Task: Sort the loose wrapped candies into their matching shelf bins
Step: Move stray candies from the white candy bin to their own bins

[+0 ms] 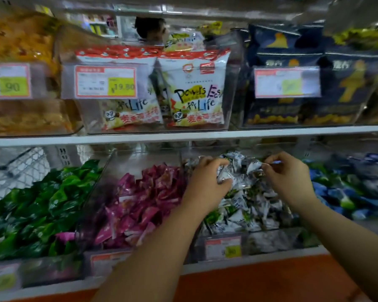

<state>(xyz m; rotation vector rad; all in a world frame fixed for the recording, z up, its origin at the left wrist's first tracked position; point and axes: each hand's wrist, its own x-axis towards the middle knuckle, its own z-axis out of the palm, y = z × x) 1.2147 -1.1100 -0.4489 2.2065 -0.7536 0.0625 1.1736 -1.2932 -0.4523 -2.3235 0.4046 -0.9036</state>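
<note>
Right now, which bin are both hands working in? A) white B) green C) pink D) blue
A: the left hand and right hand each grip white candies, in the pile just right of the pink candies.

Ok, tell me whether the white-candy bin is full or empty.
Full: the white candies heap well above the front wall of the bin.

left forearm (162, 247): bare | right forearm (340, 232): bare | left grip (205, 182): bare | right grip (290, 177): bare
</note>
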